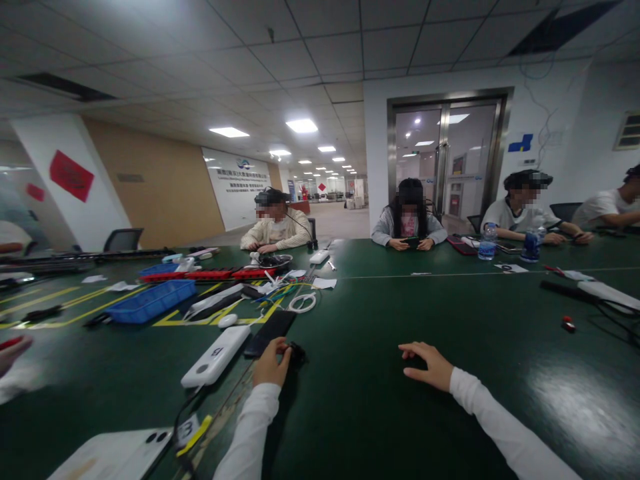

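Note:
My left hand is closed on a small dark object, possibly a bundled black cable; its kind is hard to make out. Just behind that hand lies a flat black phone-like slab. Left of it sits a long white device with a number label and a round dark spot. My right hand hovers over or rests on the green table, thumb and fingers apart and nothing between them. Both forearms wear white sleeves.
A blue bin, a white coiled cable and red strips lie at the left. A white phone is front left. Water bottles stand far right, near a small red object. Several people sit around.

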### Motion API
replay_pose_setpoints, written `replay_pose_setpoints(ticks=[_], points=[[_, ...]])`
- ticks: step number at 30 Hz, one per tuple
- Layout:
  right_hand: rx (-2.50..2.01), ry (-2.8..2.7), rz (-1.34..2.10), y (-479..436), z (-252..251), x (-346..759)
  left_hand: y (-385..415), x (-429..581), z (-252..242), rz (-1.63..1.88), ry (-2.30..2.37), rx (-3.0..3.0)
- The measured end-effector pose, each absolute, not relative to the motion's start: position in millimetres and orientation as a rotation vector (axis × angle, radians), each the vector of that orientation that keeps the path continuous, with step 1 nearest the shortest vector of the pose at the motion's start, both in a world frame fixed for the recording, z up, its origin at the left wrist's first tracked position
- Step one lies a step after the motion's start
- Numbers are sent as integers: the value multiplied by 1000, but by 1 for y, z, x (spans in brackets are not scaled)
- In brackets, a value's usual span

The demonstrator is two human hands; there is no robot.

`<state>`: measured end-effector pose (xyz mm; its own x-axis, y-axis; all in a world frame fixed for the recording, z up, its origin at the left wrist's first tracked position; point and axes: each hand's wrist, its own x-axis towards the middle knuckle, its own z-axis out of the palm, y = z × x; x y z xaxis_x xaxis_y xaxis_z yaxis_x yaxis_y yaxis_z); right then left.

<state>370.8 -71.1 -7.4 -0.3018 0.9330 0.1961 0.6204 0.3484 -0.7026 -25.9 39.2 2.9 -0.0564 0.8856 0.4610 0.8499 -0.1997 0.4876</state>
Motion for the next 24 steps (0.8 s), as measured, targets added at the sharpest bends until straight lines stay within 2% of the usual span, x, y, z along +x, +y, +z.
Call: replay_pose_setpoints(ticks=[11, 24], points=[[-1378, -2075, 668, -63, -16, 369, 35, -14, 8, 882, 2110, 2263], [-1339, -2062, 678, -77, 2, 368, 27, -5, 18, 777, 2201, 2276]])
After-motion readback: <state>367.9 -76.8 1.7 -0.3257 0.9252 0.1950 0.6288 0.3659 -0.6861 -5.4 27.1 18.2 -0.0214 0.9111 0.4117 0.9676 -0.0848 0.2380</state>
